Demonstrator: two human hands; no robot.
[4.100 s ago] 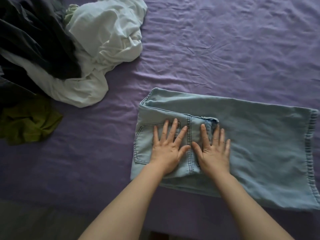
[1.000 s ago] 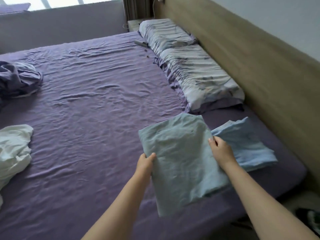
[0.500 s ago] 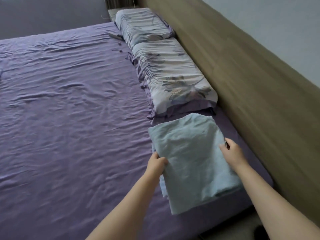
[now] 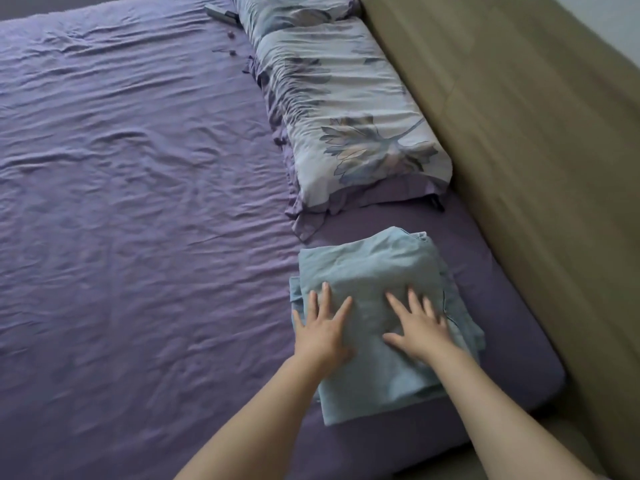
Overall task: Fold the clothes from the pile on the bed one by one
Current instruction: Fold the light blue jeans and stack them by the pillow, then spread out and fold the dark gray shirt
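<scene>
Pressing flat in the head view: left hand (image 4: 323, 329) and right hand (image 4: 420, 329), fingers straight and spread, rest on the folded blue garment (image 4: 367, 268). It sits on a second blue piece (image 4: 464, 323) at the near right corner of the bed (image 4: 138, 202), near the pillow (image 4: 346, 109). One item appears done; the pile is out of view, remainder unknown. Half a second earlier both hands gripped the garment's edges; now they press its top.
</scene>
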